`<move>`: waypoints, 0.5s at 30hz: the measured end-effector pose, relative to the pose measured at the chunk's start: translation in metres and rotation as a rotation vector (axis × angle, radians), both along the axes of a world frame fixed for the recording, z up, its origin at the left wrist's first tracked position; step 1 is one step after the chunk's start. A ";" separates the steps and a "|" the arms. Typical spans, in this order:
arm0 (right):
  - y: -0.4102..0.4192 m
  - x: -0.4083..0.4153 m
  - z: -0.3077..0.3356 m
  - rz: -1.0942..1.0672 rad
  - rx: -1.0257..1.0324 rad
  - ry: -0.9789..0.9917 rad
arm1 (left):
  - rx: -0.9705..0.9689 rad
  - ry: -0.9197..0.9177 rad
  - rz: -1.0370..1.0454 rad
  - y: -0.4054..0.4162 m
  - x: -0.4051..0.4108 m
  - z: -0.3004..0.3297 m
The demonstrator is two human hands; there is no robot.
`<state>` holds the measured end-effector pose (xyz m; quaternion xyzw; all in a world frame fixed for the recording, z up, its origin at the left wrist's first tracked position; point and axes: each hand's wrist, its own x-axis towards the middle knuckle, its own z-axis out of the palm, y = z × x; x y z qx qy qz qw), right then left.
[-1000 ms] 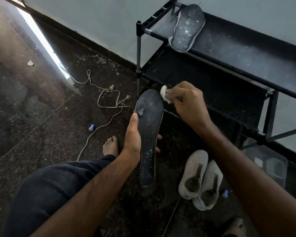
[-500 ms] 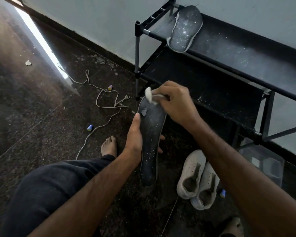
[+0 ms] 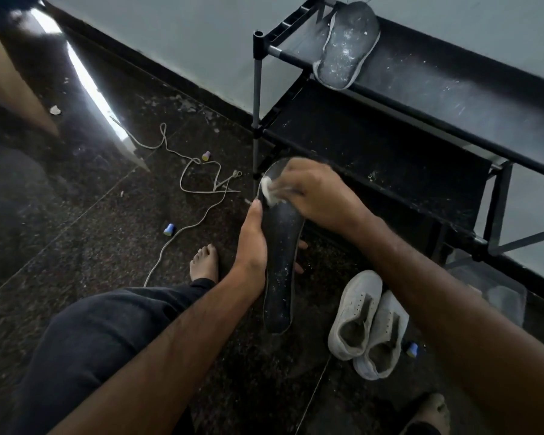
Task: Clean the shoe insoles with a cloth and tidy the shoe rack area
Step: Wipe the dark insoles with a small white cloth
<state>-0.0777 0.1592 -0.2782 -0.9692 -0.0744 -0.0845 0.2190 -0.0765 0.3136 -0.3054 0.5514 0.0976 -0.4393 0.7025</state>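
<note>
left hand (image 3: 252,243): grip wrapped round the dark insole (image 3: 280,265), holding it up over the floor
right hand (image 3: 314,196): pinching the white cloth (image 3: 270,191) tight, pressed on the insole's top end
other insole (image 3: 346,45): lying on the shoe rack (image 3: 453,86)
white shoes (image 3: 368,324): on the floor, just beside

White-speckled black insole (image 3: 281,271), white cloth (image 3: 269,191)

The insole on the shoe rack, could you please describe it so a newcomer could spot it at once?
Find the black shoe rack against the wall. On its top shelf, near the left end post, lies the second insole, dark, white-speckled and pale-edged. Nobody touches it, unlike the held insole.
</note>
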 end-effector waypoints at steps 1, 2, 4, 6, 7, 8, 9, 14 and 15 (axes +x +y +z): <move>-0.002 -0.003 -0.005 0.051 -0.117 0.014 | 0.016 -0.012 0.007 -0.001 0.000 -0.001; -0.007 -0.002 -0.008 0.026 -0.201 0.009 | 0.029 -0.025 0.012 -0.002 0.000 -0.003; -0.025 0.001 -0.004 -0.174 -0.279 0.027 | 0.032 -0.047 0.018 -0.002 0.000 -0.007; -0.043 0.002 0.005 -0.388 -0.239 0.006 | 0.025 -0.050 0.019 -0.002 0.000 -0.008; -0.045 0.002 0.009 -0.450 -0.159 -0.034 | 0.021 -0.046 0.021 -0.002 0.001 -0.009; -0.042 0.001 0.011 -0.460 -0.060 -0.076 | 0.016 -0.043 0.025 -0.002 0.002 -0.010; -0.035 0.001 0.013 -0.422 0.020 -0.091 | 0.012 -0.042 0.026 -0.003 0.003 -0.010; -0.009 -0.015 0.002 -0.003 -0.258 0.052 | 0.010 -0.054 0.019 -0.004 -0.001 -0.008; -0.016 -0.014 0.002 -0.040 -0.331 0.062 | 0.015 -0.060 0.011 -0.004 -0.001 -0.008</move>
